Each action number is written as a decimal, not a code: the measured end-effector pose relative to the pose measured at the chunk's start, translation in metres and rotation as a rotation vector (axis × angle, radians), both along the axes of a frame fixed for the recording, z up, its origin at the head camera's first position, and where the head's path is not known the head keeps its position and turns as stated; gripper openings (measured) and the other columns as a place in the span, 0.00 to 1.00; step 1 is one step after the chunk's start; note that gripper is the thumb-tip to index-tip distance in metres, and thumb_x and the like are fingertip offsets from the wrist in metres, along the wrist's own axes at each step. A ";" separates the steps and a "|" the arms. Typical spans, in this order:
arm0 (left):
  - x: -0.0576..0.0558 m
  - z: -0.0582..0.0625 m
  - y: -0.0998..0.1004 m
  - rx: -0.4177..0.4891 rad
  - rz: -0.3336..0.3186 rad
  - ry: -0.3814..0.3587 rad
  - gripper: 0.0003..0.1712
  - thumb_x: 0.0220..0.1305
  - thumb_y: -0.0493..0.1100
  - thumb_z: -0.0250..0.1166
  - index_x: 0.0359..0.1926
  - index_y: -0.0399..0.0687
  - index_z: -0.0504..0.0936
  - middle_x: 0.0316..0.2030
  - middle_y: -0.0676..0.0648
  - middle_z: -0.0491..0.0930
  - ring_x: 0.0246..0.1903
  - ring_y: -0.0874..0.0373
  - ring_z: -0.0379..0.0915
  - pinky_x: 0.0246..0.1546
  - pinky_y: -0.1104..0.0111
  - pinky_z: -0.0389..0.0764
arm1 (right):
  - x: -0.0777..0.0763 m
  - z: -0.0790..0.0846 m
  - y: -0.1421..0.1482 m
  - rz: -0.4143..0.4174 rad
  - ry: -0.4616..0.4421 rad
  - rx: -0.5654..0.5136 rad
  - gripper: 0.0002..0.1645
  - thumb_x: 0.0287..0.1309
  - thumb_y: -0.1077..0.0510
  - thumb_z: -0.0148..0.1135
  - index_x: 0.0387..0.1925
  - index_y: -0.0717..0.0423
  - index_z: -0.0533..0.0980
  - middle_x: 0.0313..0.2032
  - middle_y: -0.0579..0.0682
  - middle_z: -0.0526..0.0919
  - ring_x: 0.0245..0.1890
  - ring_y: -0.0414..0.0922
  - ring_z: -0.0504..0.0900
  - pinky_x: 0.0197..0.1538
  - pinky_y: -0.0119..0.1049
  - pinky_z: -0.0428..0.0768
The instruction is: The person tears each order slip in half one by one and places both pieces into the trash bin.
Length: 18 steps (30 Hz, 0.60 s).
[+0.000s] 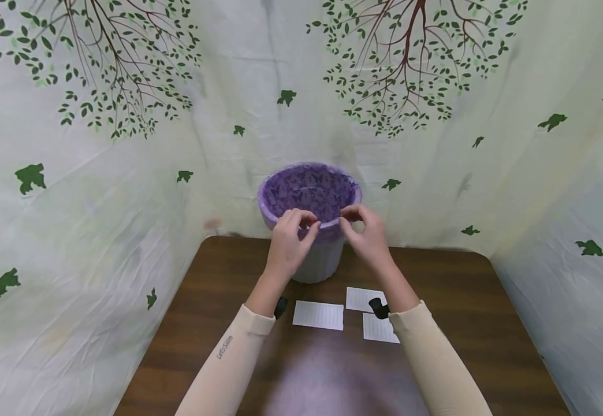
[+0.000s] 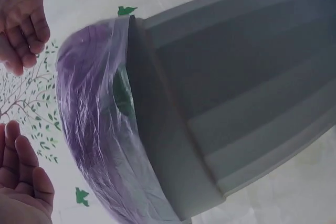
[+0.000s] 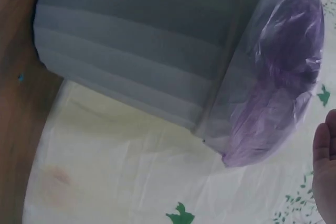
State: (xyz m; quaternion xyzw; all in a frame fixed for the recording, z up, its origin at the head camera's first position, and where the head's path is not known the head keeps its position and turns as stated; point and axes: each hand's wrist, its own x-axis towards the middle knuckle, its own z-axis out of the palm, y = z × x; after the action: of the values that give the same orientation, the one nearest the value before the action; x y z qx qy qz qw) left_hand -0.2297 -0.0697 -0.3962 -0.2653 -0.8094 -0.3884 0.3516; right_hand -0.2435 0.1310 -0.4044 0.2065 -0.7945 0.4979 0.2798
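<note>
A grey ribbed bin (image 1: 316, 263) stands upright at the table's back, lined with a thin purple plastic bag (image 1: 305, 193) folded over its rim. My left hand (image 1: 292, 240) is at the near left of the rim, its fingers bent loosely with the thumb apart from them. Across from it, my right hand (image 1: 366, 234) hovers by the near right of the rim, similarly curved. The left wrist view shows both the left hand (image 2: 23, 174) and the right hand (image 2: 23, 24) above the bag's edge, apart from it. Neither appears to hold anything.
Several lined white paper cards, including one at the left (image 1: 318, 315), lie on the brown wooden table (image 1: 218, 289) in front of the bin. A pale cloth (image 1: 125, 231) printed with trees and green leaves hangs behind and at both sides.
</note>
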 end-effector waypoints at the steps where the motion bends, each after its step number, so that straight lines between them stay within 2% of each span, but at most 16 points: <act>1: 0.002 -0.002 0.000 0.003 -0.001 0.002 0.06 0.69 0.36 0.72 0.43 0.39 0.84 0.37 0.42 0.85 0.38 0.49 0.81 0.44 0.59 0.81 | 0.003 -0.002 0.001 -0.004 0.015 -0.001 0.09 0.66 0.66 0.68 0.46 0.65 0.82 0.43 0.60 0.88 0.45 0.55 0.87 0.53 0.40 0.83; 4: 0.010 -0.010 0.000 -0.004 -0.009 -0.006 0.07 0.68 0.36 0.73 0.43 0.39 0.83 0.37 0.43 0.85 0.38 0.49 0.82 0.44 0.58 0.81 | 0.015 -0.013 0.007 -0.021 0.013 -0.004 0.09 0.64 0.67 0.69 0.46 0.64 0.83 0.43 0.60 0.89 0.44 0.55 0.88 0.49 0.31 0.83; 9: 0.020 -0.025 0.000 0.001 -0.028 -0.034 0.09 0.66 0.37 0.75 0.43 0.40 0.84 0.37 0.44 0.85 0.39 0.50 0.82 0.44 0.58 0.80 | 0.033 -0.038 0.015 -0.046 -0.047 -0.015 0.09 0.63 0.66 0.71 0.45 0.62 0.84 0.42 0.57 0.91 0.43 0.53 0.88 0.49 0.27 0.82; 14: 0.027 -0.037 -0.004 0.010 -0.046 -0.070 0.11 0.64 0.37 0.77 0.44 0.41 0.84 0.37 0.45 0.85 0.41 0.51 0.82 0.46 0.58 0.80 | 0.044 -0.057 0.020 -0.043 -0.096 -0.034 0.10 0.62 0.66 0.73 0.45 0.60 0.84 0.41 0.53 0.90 0.43 0.50 0.87 0.52 0.26 0.77; 15: 0.028 -0.039 -0.005 0.007 -0.052 -0.081 0.11 0.64 0.37 0.77 0.44 0.41 0.84 0.38 0.45 0.85 0.42 0.52 0.82 0.46 0.58 0.80 | 0.046 -0.060 0.021 -0.043 -0.105 -0.033 0.11 0.62 0.66 0.73 0.46 0.60 0.83 0.42 0.53 0.90 0.43 0.50 0.87 0.53 0.27 0.78; 18: 0.031 -0.047 -0.007 -0.003 -0.067 -0.114 0.12 0.64 0.38 0.77 0.45 0.42 0.85 0.39 0.46 0.85 0.43 0.52 0.82 0.48 0.58 0.80 | 0.049 -0.068 0.021 -0.040 -0.133 -0.022 0.12 0.62 0.64 0.74 0.47 0.58 0.83 0.43 0.52 0.90 0.45 0.49 0.87 0.55 0.39 0.82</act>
State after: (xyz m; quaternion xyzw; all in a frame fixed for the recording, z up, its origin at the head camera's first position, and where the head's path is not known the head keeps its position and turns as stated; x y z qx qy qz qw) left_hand -0.1987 -0.0772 -0.4427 -0.2701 -0.8194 -0.4132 0.2916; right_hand -0.1943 0.1516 -0.4720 0.1541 -0.8097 0.5135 0.2385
